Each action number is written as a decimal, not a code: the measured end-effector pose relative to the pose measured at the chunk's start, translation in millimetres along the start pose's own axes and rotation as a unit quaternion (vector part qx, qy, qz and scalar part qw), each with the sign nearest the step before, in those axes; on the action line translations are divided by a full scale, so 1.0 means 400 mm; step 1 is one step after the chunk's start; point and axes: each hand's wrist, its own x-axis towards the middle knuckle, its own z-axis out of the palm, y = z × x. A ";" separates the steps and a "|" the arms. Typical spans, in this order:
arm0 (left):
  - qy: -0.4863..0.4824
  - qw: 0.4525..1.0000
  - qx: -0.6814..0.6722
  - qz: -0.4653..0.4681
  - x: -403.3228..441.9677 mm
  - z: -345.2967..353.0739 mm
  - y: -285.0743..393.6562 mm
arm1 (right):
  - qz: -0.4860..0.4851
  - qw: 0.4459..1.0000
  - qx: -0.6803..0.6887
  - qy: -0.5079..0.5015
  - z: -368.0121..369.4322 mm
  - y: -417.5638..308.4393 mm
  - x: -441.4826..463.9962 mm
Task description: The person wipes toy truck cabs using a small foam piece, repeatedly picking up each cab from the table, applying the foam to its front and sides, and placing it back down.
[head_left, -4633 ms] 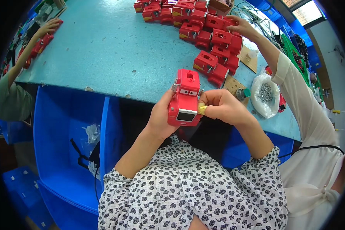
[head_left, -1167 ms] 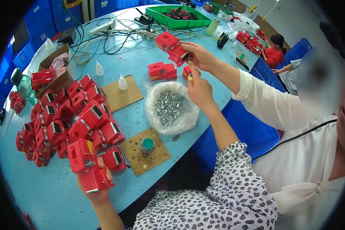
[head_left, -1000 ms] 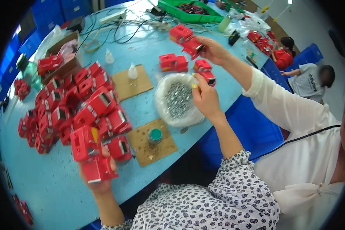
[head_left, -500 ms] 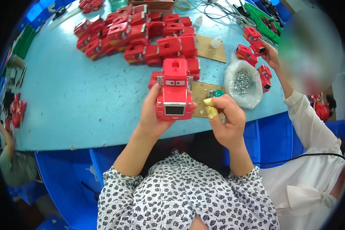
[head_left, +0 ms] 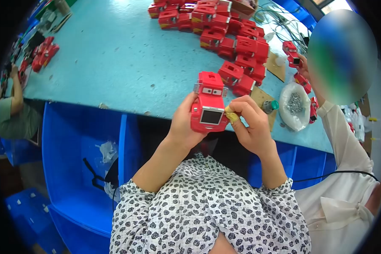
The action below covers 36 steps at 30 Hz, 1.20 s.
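in the middle of the frame, the person's left hand (head_left: 183, 121) is holding a red toy truck (head_left: 211, 101) in the air, in front of the edge of the worktop (head_left: 114, 55). the fingers of this hand are wrapped around the truck from its left side and from below. the front of the truck, with two printed eyes and a dark grille, is turned toward the camera.

the right hand (head_left: 253, 127) is just beside the truck, on its right side. its thumb and forefinger, both with yellow covers (head_left: 232, 116) on the tips, are brought together; the view is too small there, so one cannot tell if a tiny piece is pinched between them.

many other red trucks (head_left: 224, 42) are lying in a crowded group at the upper centre of the frame. to the right of the right hand, a jar with a green lid (head_left: 270, 106) is standing on a piece of cardboard (head_left: 262, 94), and near it there is a white plastic bag (head_left: 287, 116) with small metal parts (head_left: 294, 103) inside. at the upper right, a co-worker's hand (head_left: 304, 67) is holding another red truck (head_left: 290, 53). below the worktop, on the left, there is a blue bin (head_left: 72, 165).
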 end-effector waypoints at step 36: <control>0.023 0.994 -0.109 0.007 0.030 -0.057 0.091 | -0.066 0.998 0.001 0.003 0.095 0.075 0.102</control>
